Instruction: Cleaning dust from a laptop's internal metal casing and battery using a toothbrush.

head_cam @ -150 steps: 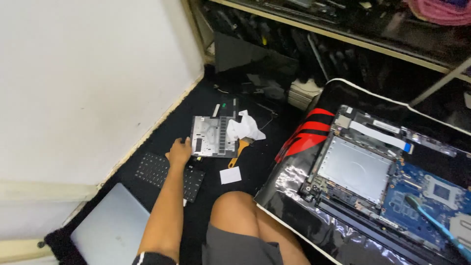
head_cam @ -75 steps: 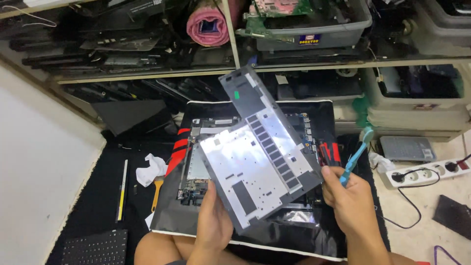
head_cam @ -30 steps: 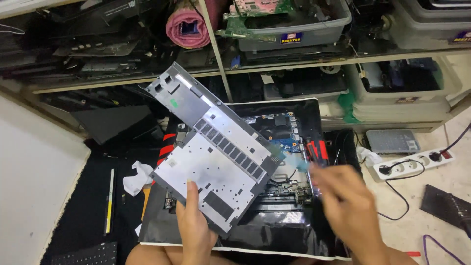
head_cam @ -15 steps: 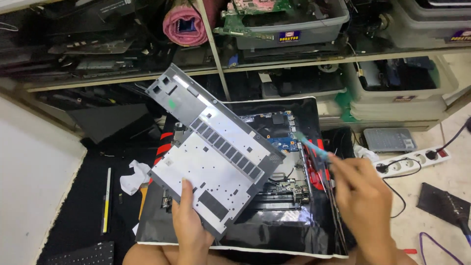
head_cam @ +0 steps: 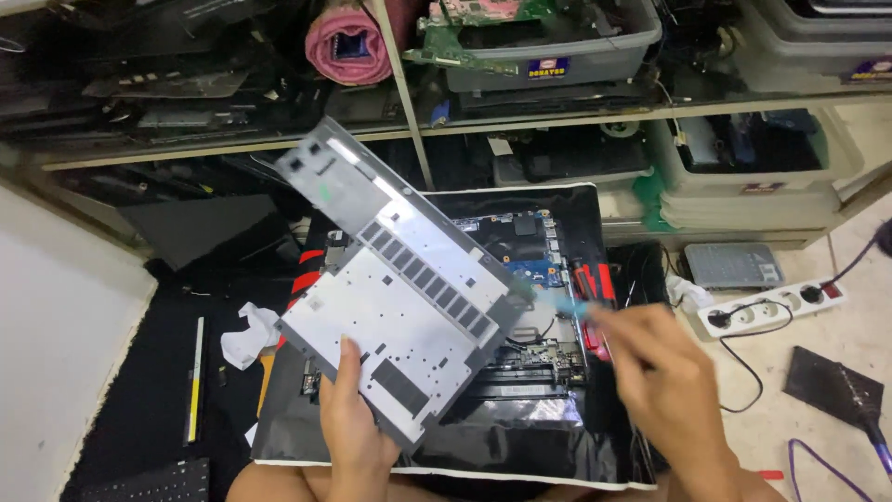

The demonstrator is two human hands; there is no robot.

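Left hand [head_cam: 351, 429]: fingers wrapped around the lower edge of the grey laptop bottom cover [head_cam: 400, 297], thumb on its inner face; grip sits low so the panel stands tilted up and away, inner side toward the camera.
Right hand [head_cam: 664, 372]: blurred, fingers pressed together in a pinch on a light blue tool [head_cam: 557, 302] with a thin handle, likely a small brush; tip sits at the right edge of the cover.
Cover position: raised above the open laptop, not resting on it; top corner reaches up in front of the shelf [head_cam: 279, 149]. Vent slots run diagonally across the middle. Held at a slant, probably so the right hand can get at the inner face.
Open laptop [head_cam: 530, 307]: lies flat just beneath and behind the cover, blue board and dark parts exposed, mostly hidden on the left by the cover.
Black mat [head_cam: 520, 446]: shiny black sheet with red stripes under the laptop, spread on the floor in front of the knees; keeps the parts off the floor.
White tissue [head_cam: 249, 333]: crumpled, left of the mat.
Yellow-edged stick tool [head_cam: 195, 376]: lies lengthwise further left, apart from the rest.
Power strip [head_cam: 771, 307]: on the tiled floor to the right, cable plugged in.
Pink roll [head_cam: 348, 42]: on the shelf above.
Grey bins [head_cam: 557, 46]: on the shelf, holding green boards.
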